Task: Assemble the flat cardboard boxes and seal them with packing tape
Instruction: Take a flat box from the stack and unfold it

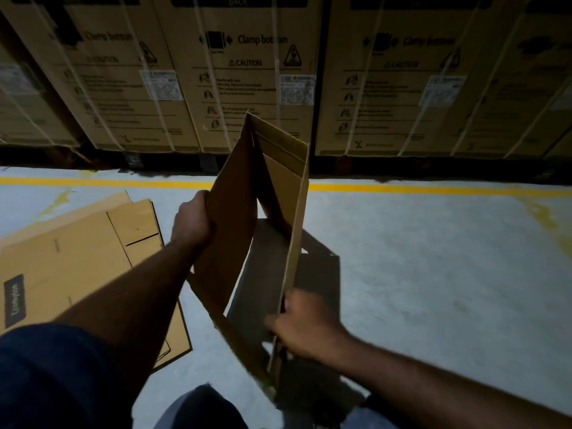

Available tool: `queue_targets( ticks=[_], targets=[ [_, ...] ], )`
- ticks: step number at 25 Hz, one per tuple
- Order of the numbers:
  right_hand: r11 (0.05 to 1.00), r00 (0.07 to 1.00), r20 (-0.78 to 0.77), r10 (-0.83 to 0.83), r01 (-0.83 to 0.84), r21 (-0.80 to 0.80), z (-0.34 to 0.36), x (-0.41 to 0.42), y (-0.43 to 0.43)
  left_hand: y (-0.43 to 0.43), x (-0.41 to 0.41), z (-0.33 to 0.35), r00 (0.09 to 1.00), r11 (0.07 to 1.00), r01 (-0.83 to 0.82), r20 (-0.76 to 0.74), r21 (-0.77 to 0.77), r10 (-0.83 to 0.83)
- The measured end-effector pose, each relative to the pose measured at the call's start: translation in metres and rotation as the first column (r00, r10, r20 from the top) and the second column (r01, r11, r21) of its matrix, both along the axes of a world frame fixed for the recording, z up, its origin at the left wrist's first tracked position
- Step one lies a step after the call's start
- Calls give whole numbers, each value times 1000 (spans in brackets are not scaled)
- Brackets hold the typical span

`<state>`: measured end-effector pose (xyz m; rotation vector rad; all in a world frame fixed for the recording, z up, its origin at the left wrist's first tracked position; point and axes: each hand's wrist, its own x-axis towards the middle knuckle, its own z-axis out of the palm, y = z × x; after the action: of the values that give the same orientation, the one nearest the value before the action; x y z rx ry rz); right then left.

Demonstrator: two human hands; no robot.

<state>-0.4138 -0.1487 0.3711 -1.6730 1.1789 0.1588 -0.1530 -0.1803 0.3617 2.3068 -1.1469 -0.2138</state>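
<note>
The job looks to be at an early stage. One cardboard box [232, 196] is held upright over the floor [433, 258] in front of the person. It is half opened from flat into a slanted tube, with its flaps unfolded and no tape on it that I can see. The left hand [193, 221] grips the outer edge of the left panel, fingers wrapped round it. The right hand [305, 326], a little blurred, has its fingers curled on the near edge of the right panel.

To the left, a stack of flat boxes [77, 258] lies on the floor, not yet set up. No tape roll or dispenser is in sight, so by my reckoning squaring, flap folding and sealing are all left to do.

A dark label [14, 300] on the top flat box reads "Crompton". The large strapped cartons [247, 72] behind the yellow line [433, 189] carry "Clamp bottom", "CAUTION" and, on one, "BACK". Their smaller print is too blurred to read.
</note>
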Motion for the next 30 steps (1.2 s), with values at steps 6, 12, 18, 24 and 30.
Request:
queue_targets(
  ticks=[6, 12, 18, 24, 30],
  targets=[
    [986, 986, 20, -163, 163, -23, -12, 33, -23, 8, -7, -3, 990, 991, -54, -126, 123, 69],
    [902, 946, 51, -321, 321, -290, 11, 61, -111, 122, -75, 13, 934, 945, -306, -154, 117, 322],
    [848, 926, 42, -374, 360, -389, 13, 55, -145, 135, -71, 1, 607, 907, -385, -693, 173, 390],
    [681, 749, 168, -641, 656, -326, -16, 9, -149, 110, -2, 3, 725, 848, -528, -499, 39, 474],
    [610, 575, 204, -792, 744, 272, -41, -17, -95, 84, 35, 5, 830, 878, -465, -291, 114, 477]
  ],
)
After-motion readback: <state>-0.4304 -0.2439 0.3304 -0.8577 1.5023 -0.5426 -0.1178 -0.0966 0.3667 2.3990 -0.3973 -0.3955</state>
